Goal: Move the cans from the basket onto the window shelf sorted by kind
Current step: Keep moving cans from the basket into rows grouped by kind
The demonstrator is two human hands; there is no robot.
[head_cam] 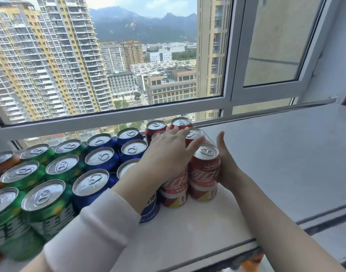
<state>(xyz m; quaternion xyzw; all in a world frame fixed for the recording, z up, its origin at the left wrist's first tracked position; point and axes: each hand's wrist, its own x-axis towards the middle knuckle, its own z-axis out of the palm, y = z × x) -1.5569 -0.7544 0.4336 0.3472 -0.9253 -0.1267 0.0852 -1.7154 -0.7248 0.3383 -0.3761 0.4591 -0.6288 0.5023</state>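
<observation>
Several cans stand grouped by colour on the white window shelf (pixel 276 154): green cans (pixel 48 203) at the left, blue cans (pixel 101 160) in the middle, red cans (pixel 204 173) to their right, and orange cans (pixel 1 162) at the far left edge. My left hand (pixel 168 152) lies flat with straight fingers over the tops of the red cans. My right hand (pixel 225 161) presses with straight fingers against the right side of the nearest red can. The basket is out of view.
The window frame (pixel 109 116) and a metal rail (pixel 266 112) run behind the cans. The shelf stretches to the right of the red cans. Its front edge (pixel 207 254) drops off near me, with something orange (pixel 252 263) below it.
</observation>
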